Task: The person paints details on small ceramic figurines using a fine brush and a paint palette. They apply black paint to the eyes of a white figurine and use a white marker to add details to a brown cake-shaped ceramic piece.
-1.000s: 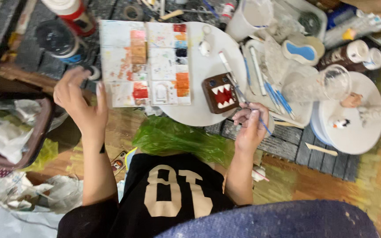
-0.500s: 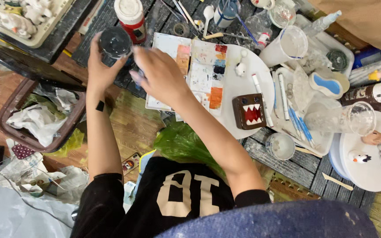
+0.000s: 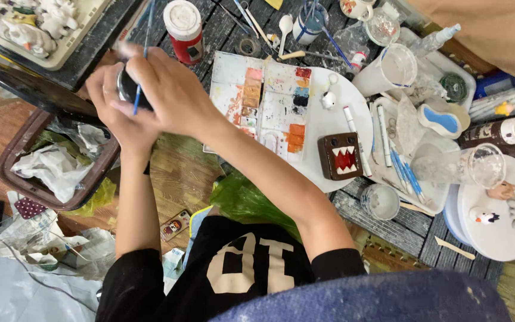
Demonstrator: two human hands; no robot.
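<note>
Both hands meet at about ten o'clock in the view, over the dark slatted tabletop point(image 3: 216, 36): the left hand point(image 3: 111, 110) wraps around a small dark jar point(image 3: 131, 89), and the right hand point(image 3: 171, 95) closes over its top while pinching a thin blue-handled brush point(image 3: 143, 62) that points toward twelve o'clock. The jar itself is mostly hidden, so whether its lid is on or off cannot be told. Working a small jar like this seems to go best with the lower hand gripping firmly and the upper one turning squarely — and with the brush tip kept away from anything wet. At two o'clock from the hands lies a white plastic palette point(image 3: 266, 104), its square wells crusted with orange, red and dark paint, resting partly on a smooth round white board point(image 3: 335, 128). On that board sits a brown clay block with a jagged white-toothed red mouth point(image 3: 341, 156). A red paint bottle with a white cap point(image 3: 185, 28) stands just past the hands at twelve o'clock, and a brown bin of crumpled white paper point(image 3: 55, 164) sits at seven.
</note>
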